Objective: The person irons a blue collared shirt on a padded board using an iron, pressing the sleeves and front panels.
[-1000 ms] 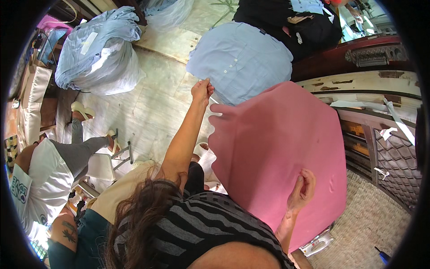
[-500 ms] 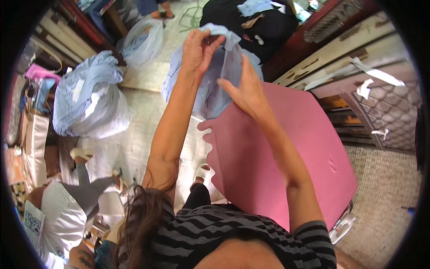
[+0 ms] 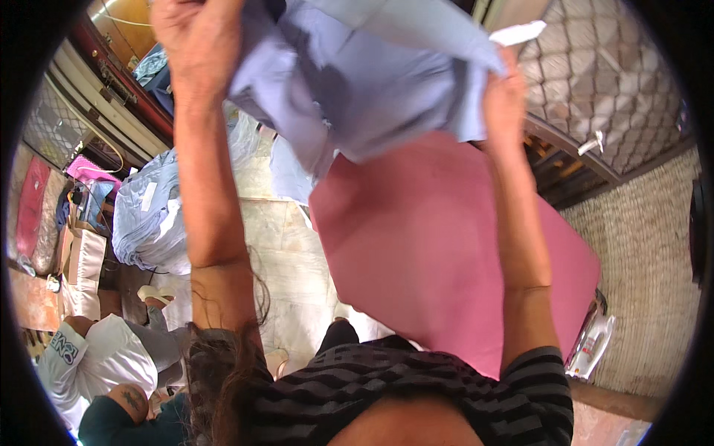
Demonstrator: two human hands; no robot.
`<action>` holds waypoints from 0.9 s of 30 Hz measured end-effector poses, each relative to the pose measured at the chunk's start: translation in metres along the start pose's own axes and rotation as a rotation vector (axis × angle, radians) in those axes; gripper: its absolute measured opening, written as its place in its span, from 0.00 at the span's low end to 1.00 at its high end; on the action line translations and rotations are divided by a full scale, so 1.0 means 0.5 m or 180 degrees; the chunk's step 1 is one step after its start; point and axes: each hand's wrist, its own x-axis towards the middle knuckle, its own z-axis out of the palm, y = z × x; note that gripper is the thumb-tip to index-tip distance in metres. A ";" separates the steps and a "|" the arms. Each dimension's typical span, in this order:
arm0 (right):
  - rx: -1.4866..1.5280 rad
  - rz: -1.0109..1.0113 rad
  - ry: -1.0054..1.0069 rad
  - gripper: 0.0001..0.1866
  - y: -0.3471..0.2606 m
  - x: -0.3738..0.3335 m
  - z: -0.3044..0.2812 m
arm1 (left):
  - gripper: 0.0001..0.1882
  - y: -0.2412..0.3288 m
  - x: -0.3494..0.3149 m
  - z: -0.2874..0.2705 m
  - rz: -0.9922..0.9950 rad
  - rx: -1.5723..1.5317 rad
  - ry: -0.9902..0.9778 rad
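A pale blue shirt (image 3: 372, 82) is showing plain against the solid pink bench (image 3: 439, 245), while a black-and-grey striped top (image 3: 401, 386) is running across below, a light blue bundle (image 3: 152, 215) is lying on the cream floor (image 3: 286, 253), and a beige woven mat (image 3: 647, 260) is showing at the right.

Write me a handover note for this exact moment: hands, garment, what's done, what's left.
Left hand: raised, gripping one edge of the light blue garment.
Right hand: raised, gripping the opposite edge.
Garment hangs in the air between both hands, above the pink board, not touching it.
Done: garment picked up and held spread.
Left: it has not been laid on the board. A bundle of similar blue cloth sits on the floor to the left.
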 end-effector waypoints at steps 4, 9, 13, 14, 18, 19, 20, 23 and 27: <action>-0.0118 -0.0627 -0.0494 0.17 -0.040 0.116 -0.261 | 0.03 0.115 0.022 0.057 0.0108 0.0435 -0.0628; -0.1442 -0.1079 -0.1297 0.11 0.012 0.094 -0.443 | 0.10 0.023 -0.162 0.147 0.0266 0.2540 -0.2030; -0.2590 -0.0978 -0.1728 0.22 0.240 -0.080 -0.548 | 0.23 0.006 -0.459 0.238 -0.0197 0.2380 -0.3192; -0.2266 -0.0898 -0.1622 0.23 0.257 -0.154 -0.573 | 0.24 0.043 -0.516 0.262 -0.0676 0.1662 -0.3308; -0.1803 0.0238 -0.2184 0.18 0.253 -0.392 -0.683 | 0.26 0.260 -0.662 0.285 -0.1769 0.1344 -0.3399; -0.1815 0.0528 -0.2241 0.18 0.234 -0.435 -0.705 | 0.27 0.299 -0.685 0.280 -0.2108 0.1223 -0.3228; -0.1684 0.0721 -0.2110 0.18 0.217 -0.468 -0.728 | 0.28 0.333 -0.691 0.280 -0.2148 0.1201 -0.3058; -0.1505 0.0892 -0.1774 0.18 0.195 -0.522 -0.770 | 0.30 0.384 -0.699 0.280 -0.2288 0.1151 -0.2543; -0.1600 0.0480 -0.1490 0.19 0.228 -0.544 -0.788 | 0.18 0.375 -0.712 0.277 -0.1732 0.1338 -0.2719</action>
